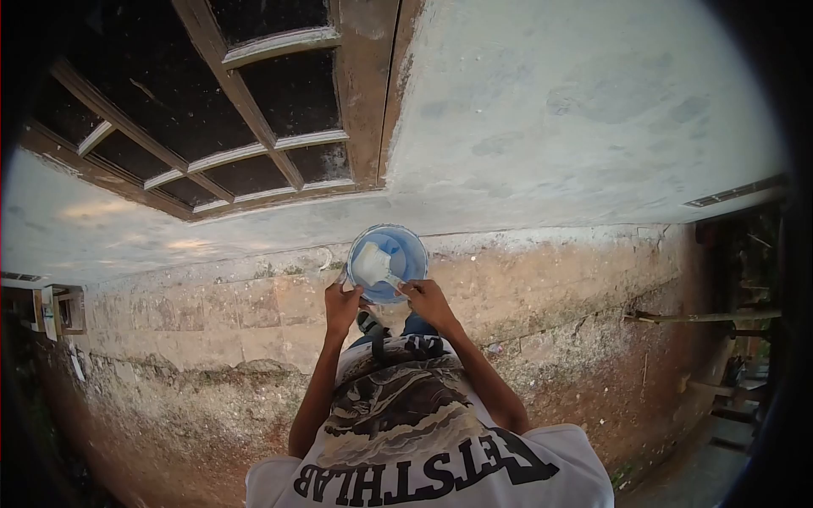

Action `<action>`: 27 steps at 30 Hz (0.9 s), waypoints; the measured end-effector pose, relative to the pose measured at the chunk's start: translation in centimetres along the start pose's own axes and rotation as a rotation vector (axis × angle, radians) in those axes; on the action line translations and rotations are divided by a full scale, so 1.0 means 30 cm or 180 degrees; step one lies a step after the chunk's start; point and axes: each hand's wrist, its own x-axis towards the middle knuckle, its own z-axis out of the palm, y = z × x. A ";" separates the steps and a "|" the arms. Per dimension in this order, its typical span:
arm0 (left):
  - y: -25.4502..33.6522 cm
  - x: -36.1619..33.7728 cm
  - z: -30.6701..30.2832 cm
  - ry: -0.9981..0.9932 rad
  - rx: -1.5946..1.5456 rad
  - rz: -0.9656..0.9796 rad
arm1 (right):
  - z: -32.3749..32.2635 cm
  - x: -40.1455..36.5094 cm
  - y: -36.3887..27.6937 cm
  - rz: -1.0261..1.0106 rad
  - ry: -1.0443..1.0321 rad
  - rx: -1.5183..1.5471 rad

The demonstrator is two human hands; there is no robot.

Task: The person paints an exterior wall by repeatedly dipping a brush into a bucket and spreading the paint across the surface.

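A blue bucket [417, 248] hangs in front of my body, its rim smeared with white. My left hand [343, 305] is closed on the near left side of its rim. In my right hand [428, 302] I grip the handle of a wide, flat paintbrush [371, 263], whose broad head is pale and coated white. The brush is tilted across the bucket's mouth, its head toward the far left side of the opening. What lies at the bottom of the bucket is partly hidden by the brush.
Ahead rises a white, patchy wall [576, 127] with a brown wooden window frame [364, 102] at the upper left. A worn concrete ledge [229, 305] runs along its base, with rough dirt ground [203, 406] nearer me. One sandal [370, 325] shows below the bucket.
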 end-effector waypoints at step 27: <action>-0.039 0.056 0.113 0.0328 -0.0215 -0.0470 | -0.509 0.211 0.234 0.0634 0.1010 0.2358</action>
